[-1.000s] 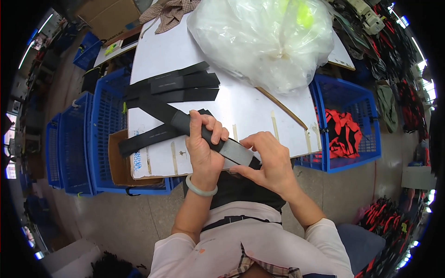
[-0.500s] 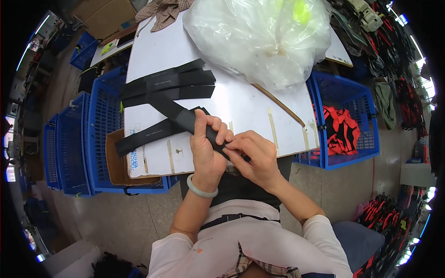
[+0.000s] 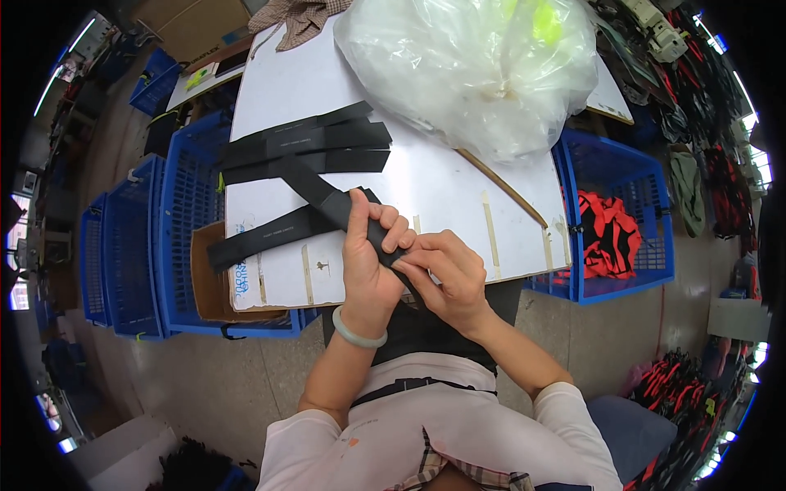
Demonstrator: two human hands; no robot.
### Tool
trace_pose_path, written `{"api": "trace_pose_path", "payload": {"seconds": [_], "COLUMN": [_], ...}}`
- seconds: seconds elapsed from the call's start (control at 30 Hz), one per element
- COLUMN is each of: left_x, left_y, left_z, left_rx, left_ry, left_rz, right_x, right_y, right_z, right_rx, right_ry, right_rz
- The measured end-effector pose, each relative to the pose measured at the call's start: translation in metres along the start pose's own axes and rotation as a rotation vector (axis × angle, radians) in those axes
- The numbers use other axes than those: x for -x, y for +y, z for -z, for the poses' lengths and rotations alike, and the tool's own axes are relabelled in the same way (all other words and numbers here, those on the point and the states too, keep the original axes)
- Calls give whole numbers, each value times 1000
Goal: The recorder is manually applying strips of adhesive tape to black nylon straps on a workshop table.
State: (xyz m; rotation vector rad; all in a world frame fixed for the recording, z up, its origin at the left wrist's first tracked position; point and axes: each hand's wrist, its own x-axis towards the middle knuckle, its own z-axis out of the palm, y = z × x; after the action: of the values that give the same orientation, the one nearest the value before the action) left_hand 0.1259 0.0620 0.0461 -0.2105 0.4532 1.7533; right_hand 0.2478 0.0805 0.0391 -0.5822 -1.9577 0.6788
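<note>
A wide black strap (image 3: 337,206) runs from the piled strips down into my hands at the table's near edge. My left hand (image 3: 370,260), with a pale bangle (image 3: 359,330) on its wrist, wraps its fingers around the strap. Close beside it, my right hand (image 3: 447,278) pinches the strap's near end between thumb and fingertips. Another black strip (image 3: 270,236) lies slantwise left of my left hand. Farther back, several black strips (image 3: 327,141) rest side by side on the white table (image 3: 426,190).
A large clear plastic bag (image 3: 467,74) fills the table's far side, with a wooden stick (image 3: 503,190) beneath its near edge. Blue crates (image 3: 176,245) flank the left, around a cardboard box (image 3: 214,296). At right, a blue crate (image 3: 626,288) holds red and black pieces (image 3: 607,233).
The table and everything on it have shifted slightly right in the picture. Both hands keep their hold on the strap, with the right fingers moving only a little.
</note>
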Motion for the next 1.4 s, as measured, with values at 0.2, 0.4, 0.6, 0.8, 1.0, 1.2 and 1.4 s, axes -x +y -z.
{"api": "trace_pose_path", "payload": {"seconds": [0.2, 0.4, 0.6, 0.8, 1.0, 1.2, 1.4], "left_x": [-5, -1, -3, -2, 9, 9, 24], "left_y": [14, 11, 11, 13, -2, -17, -11], "left_z": [9, -3, 2, 4, -7, 6, -2], "left_rx": [32, 86, 62, 20, -278, -652, -643], "left_ry": [-33, 0, -69, -185, -311, -569, -444], "left_rz": [-41, -66, -85, -100, -213, -446, -366], "right_x": [2, 6, 7, 6, 17, 7, 4], "right_y": [-6, -7, -6, -6, 0, -7, 5], "right_z": [5, 10, 11, 13, 20, 25, 46], "right_rx": [124, 182, 162, 163, -151, -854, -460], "right_ry": [-98, -278, -356, -428, -277, 68, -122], "right_rz": [1, -47, -87, -118, -212, -715, -656]}}
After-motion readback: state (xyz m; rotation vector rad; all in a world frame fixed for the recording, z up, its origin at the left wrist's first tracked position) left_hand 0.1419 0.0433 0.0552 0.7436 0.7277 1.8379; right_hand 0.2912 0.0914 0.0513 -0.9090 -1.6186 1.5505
